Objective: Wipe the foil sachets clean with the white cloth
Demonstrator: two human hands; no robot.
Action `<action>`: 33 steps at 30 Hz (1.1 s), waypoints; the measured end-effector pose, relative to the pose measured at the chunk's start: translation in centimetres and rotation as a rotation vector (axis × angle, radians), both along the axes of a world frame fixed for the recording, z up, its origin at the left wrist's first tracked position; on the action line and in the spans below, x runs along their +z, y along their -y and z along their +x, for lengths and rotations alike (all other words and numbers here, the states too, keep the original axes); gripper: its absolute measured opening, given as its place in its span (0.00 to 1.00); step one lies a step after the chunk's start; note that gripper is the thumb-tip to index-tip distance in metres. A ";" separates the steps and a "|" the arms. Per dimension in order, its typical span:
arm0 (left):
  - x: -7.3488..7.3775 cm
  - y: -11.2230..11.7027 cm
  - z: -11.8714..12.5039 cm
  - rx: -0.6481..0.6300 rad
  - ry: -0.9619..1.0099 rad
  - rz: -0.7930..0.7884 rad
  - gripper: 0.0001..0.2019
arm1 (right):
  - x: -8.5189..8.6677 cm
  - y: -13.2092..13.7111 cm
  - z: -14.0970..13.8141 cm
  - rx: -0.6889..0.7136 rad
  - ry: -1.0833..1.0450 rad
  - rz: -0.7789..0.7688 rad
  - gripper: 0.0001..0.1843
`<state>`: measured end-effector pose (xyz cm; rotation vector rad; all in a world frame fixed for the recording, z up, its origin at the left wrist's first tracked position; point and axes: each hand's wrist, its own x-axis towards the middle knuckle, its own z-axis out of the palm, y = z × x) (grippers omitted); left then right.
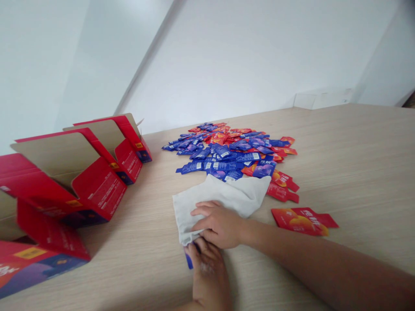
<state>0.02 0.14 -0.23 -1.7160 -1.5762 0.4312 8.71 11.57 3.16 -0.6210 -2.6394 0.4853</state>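
Observation:
A white cloth lies crumpled on the table in front of me. My right hand rests on top of it, with fingers stretched out and spread over the fabric. Just below, my left hand is closed at the cloth's near edge. A blue packet shows beside its fingers, the rest hidden under the cloth and the hand. Beyond the cloth spreads a heap of small flat packets, some blue and some red-orange. One red-orange packet lies apart, right of the cloth.
Open red cardboard boxes stand in a row along the left, including a near one, a middle one and a far one. The wooden table meets a white wall. A low white object sits at the back right.

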 end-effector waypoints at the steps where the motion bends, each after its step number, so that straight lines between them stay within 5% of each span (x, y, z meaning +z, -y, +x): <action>1: -0.1 0.0 -0.1 -0.009 0.027 0.010 0.18 | 0.0 0.0 0.0 -0.008 0.005 0.000 0.17; 6: -0.8 -0.2 -0.5 -0.061 0.156 0.041 0.19 | -0.1 0.0 0.0 -0.074 0.016 0.019 0.18; 10: -0.6 -0.1 -0.3 -0.033 0.075 0.044 0.19 | -0.2 0.0 0.0 -0.096 0.005 0.018 0.18; 22: -0.5 -0.1 0.0 0.031 0.000 0.019 0.19 | 0.0 -0.1 0.2 0.107 -0.082 0.032 0.14; 33: -0.2 0.0 0.0 0.022 -0.029 -0.006 0.19 | -0.1 0.1 -0.1 0.002 -0.046 0.043 0.12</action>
